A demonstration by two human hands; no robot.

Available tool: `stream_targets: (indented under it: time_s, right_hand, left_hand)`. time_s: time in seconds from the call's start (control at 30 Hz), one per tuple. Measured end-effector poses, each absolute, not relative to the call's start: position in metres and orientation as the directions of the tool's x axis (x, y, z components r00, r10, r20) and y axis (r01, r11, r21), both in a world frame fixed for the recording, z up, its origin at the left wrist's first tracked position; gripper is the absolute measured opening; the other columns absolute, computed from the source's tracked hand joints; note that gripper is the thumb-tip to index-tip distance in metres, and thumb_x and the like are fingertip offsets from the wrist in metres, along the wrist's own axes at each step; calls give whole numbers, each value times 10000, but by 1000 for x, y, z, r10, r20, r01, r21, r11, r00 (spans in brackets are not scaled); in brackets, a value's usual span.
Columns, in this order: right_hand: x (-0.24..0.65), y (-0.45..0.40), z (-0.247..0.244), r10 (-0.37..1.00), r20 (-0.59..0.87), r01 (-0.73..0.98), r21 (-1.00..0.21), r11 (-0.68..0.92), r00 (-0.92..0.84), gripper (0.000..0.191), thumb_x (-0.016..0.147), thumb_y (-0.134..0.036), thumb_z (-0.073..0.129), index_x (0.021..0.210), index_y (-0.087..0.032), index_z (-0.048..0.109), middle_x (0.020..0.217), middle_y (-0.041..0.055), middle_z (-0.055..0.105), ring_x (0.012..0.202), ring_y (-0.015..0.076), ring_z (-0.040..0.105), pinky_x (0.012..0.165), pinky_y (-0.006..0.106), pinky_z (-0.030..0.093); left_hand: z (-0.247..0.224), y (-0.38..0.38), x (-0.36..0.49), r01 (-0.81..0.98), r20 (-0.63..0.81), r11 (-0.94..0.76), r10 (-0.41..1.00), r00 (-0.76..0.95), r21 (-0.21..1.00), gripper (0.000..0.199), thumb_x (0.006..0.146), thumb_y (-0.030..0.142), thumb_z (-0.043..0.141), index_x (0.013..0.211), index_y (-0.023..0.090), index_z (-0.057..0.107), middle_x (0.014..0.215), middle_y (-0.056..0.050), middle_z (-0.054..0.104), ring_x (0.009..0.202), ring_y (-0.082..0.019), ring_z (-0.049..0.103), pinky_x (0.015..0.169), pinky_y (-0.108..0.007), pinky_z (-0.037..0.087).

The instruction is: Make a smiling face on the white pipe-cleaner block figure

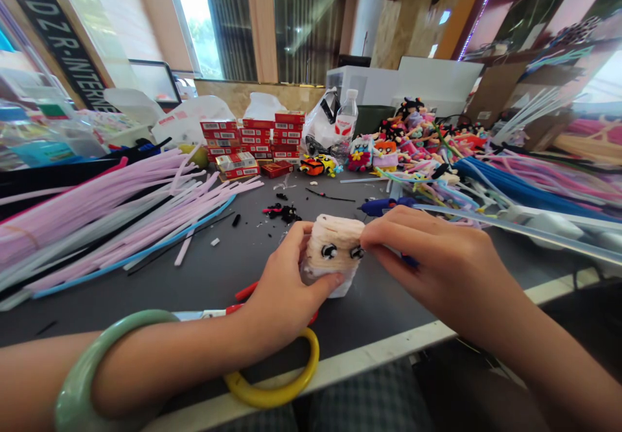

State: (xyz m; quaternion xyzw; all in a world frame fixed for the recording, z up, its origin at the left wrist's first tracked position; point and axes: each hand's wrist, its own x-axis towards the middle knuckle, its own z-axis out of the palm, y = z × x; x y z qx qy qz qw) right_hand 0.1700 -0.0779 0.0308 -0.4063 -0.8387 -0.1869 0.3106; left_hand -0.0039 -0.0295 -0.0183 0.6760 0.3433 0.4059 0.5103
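A dark grey table (398, 315) spreads across the frame. A fanned bundle of pink and white fuzzy stems (111, 205) fills the left. At lower centre-right, the right hand (432, 244) has its fingertips bunched at the right-hand eye (357, 252); whether they grip it, I cannot tell. The left hand (286, 276) clasps the cream fuzzy block (337, 230) at centre, thumb across its front.

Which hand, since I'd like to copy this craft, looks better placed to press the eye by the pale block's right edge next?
Probably the right hand: its fingertips are at that eye, while the left hand holds the pale block from the other side.
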Motion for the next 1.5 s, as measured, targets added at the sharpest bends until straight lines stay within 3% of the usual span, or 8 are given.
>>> stream_targets:
  time_s: [0.33, 0.73, 1.3, 1.5]
  right_hand:
    - [171, -74, 26, 540, 699, 797, 72, 600, -469, 228, 884, -66, 481, 809, -175, 667, 833, 58, 727, 745, 156, 652, 633, 237, 501]
    - [175, -74, 30, 606, 689, 826, -20, 563, -396, 175, 881, -97, 525, 903, -183, 675, 818, 28, 726, 710, 134, 655, 622, 231, 499]
    - [177, -72, 27, 579, 701, 834, 40, 551, -416, 285, 870, -66, 464, 889, -210, 709, 867, 40, 736, 730, 149, 674, 617, 245, 519]
    - [178, -70, 27, 573, 692, 815, 38, 578, -438, 238, 881, -75, 481, 876, -178, 696, 854, 57, 732, 742, 158, 671, 634, 246, 521]
  left_hand:
    - [-19, -30, -4, 72, 193, -247, 882, 431, 966, 403, 698, 130, 667, 1046, 211, 480, 1110, -66, 661, 1030, -254, 641, 949, -446, 463]
    - [-16, -30, -4, 65, 179, -227, 887, 426, 972, 412, 682, 130, 676, 1042, 214, 492, 1124, -65, 669, 1053, -258, 637, 957, -439, 465]
    - [-16, -30, -4, 35, 174, -209, 885, 433, 977, 408, 679, 111, 664, 1032, 218, 491, 1121, -53, 668, 1082, -250, 624, 956, -420, 467]
    - [-15, -31, -3, 44, 172, -211, 885, 432, 976, 405, 683, 112, 665, 1036, 215, 494, 1125, -61, 664, 1081, -254, 622, 962, -432, 460]
